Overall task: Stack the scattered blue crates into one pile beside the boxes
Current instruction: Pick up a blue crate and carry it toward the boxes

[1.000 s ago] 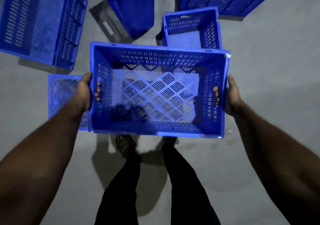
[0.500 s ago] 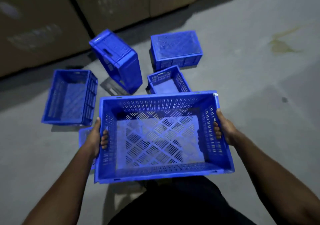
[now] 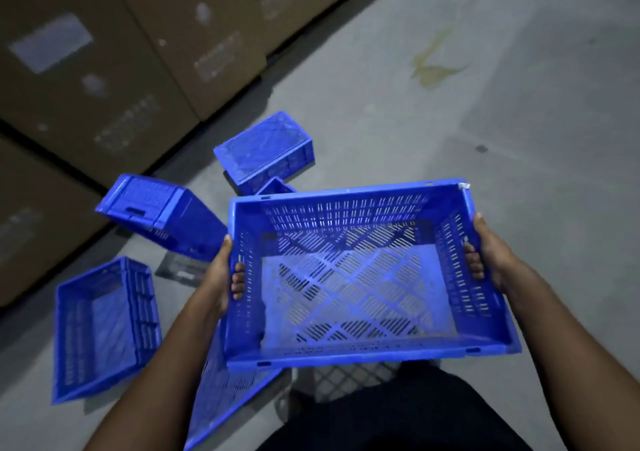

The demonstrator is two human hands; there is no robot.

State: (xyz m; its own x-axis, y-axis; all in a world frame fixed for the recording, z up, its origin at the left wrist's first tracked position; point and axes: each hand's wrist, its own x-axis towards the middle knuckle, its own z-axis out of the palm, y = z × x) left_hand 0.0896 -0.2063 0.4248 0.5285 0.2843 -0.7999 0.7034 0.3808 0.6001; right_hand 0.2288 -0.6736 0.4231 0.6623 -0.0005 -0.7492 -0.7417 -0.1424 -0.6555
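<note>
I hold a large blue slatted crate upright in front of me, off the floor. My left hand grips its left wall, fingers hooked inside. My right hand grips its right wall the same way. On the floor lie other blue crates: an open one at the left, one tipped on its side, an upside-down one farther back, and a flat piece under my left forearm. A small crate corner peeks over the held crate's far rim.
Large brown cardboard boxes line the left and top of the view. Grey concrete floor stretches to the right, with a yellowish stain. My dark trousers fill the bottom middle.
My view has lifted and swung from straight down over the crates toward the boxes. The held crate has stayed in both hands and now sits to the right of the scattered crates.
</note>
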